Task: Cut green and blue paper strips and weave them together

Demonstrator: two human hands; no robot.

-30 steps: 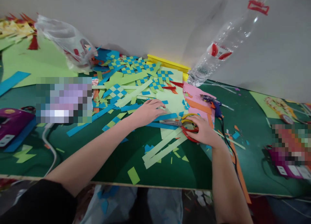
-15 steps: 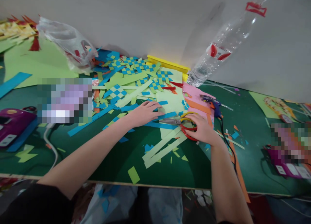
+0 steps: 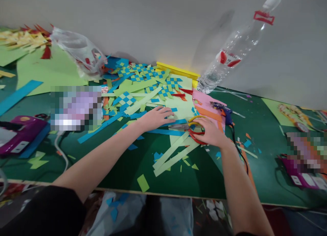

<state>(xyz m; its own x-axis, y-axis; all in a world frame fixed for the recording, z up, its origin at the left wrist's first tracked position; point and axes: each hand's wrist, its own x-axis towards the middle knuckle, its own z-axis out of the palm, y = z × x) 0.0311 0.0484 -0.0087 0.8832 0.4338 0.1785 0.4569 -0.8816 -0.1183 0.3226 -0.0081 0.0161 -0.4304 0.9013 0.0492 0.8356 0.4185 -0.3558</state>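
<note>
Behind the green worktop [image 3: 209, 174] is a plain grey wall [image 3: 122, 17], and lots of cut paper lies on the worktop. Near the middle, the person's right hand [image 3: 213, 133] holds metal scissors [image 3: 188, 126] with one yellow handle and one red handle. The blades point toward the left hand [image 3: 157, 117], close to a long, flat blue paper strip [image 3: 166, 131]; I cannot tell if they touch it. The left hand is low over blue paper, with its fingers a bit bent, and I cannot tell if it is pinching anything. Just below the scissors lie two long, pale green paper strips [image 3: 178, 158]. Past the left hand is a pile of blue and green checked paper shapes [image 3: 126, 99]. Near the wall are a folded-looking yellow bar [image 3: 176, 70] and a big clear plastic bottle [image 3: 230, 57] with a red and white label.
</note>
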